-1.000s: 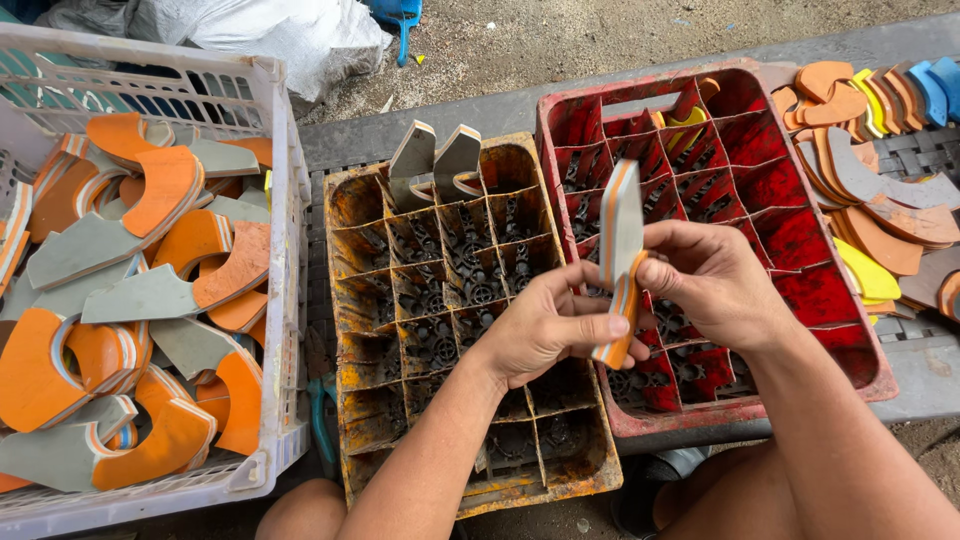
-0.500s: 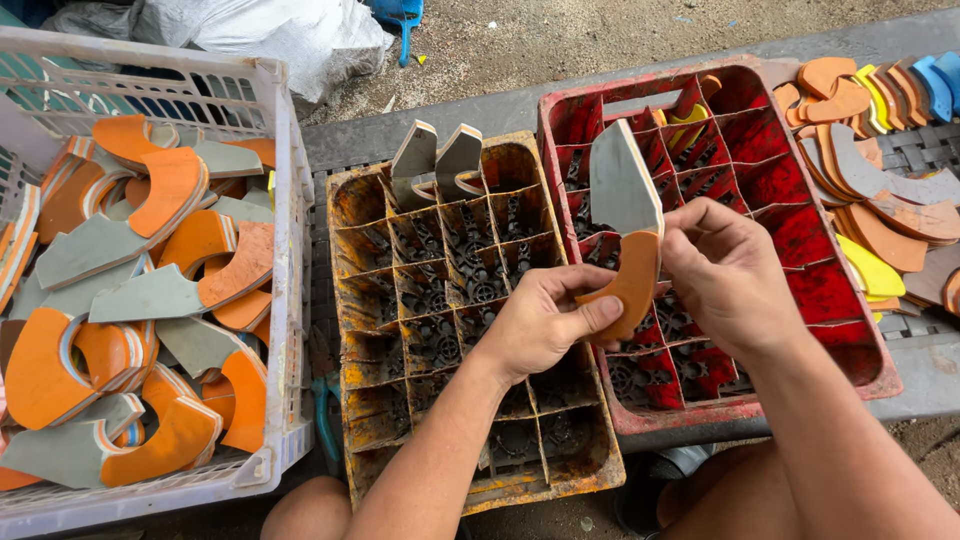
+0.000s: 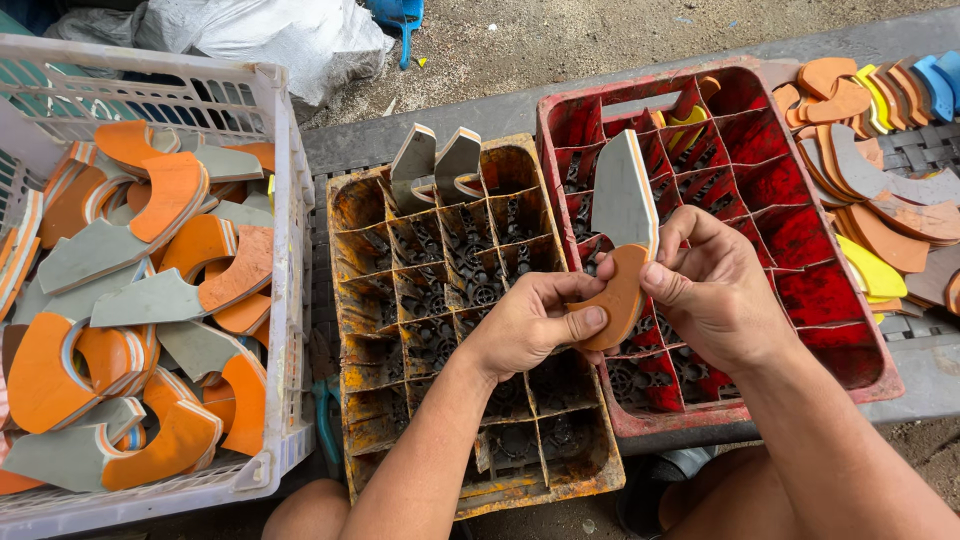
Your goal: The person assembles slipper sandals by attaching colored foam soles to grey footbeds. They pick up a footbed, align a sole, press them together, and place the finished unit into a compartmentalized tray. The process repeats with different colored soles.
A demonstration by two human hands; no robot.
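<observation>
Both hands hold one flat sole-shaped piece point(image 3: 622, 235) upright, grey at the top and orange at the bottom, over the seam between two crates. My left hand point(image 3: 528, 322) pinches its orange lower end with thumb and fingers. My right hand point(image 3: 712, 290) grips the same end from the right, thumb on the orange face. Beneath lie a yellow-brown divided crate point(image 3: 352, 300) and a red divided crate point(image 3: 860, 340). Two grey pieces point(image 3: 436, 160) stand in the yellow crate's far cells.
A white plastic basket point(image 3: 285, 300) at the left is heaped with several grey-and-orange pieces point(image 3: 150, 290). More cut pieces in orange, yellow, grey and blue point(image 3: 870, 160) lie stacked at the right. A white bag point(image 3: 290, 35) sits on the ground beyond.
The piece has been turned from edge-on to showing its flat face. Both hands now pinch its orange end together.
</observation>
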